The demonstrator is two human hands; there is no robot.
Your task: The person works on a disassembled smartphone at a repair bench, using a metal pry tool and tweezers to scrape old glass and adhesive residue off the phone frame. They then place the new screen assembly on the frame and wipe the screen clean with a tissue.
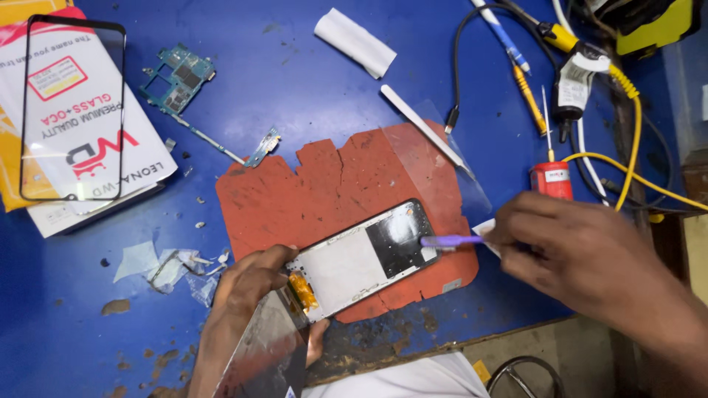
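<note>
A phone frame point(354, 262) with a white back plate and a black patch lies on a torn red mat point(324, 184). My left hand point(251, 280) presses on the frame's lower left end, next to an orange flex ribbon point(302, 291). A detached display panel point(265, 354) hangs off that end toward me. My right hand point(575, 250) grips a purple brush point(451, 240), whose head touches the frame's right end by the black patch.
A glass front panel point(70, 110) rests on printed packets at the far left. A green circuit board point(177, 77), a white cloth point(354, 40), a white pry stick point(420, 121), a red bottle point(552, 179), screwdrivers and cables lie on the blue bench point(88, 324).
</note>
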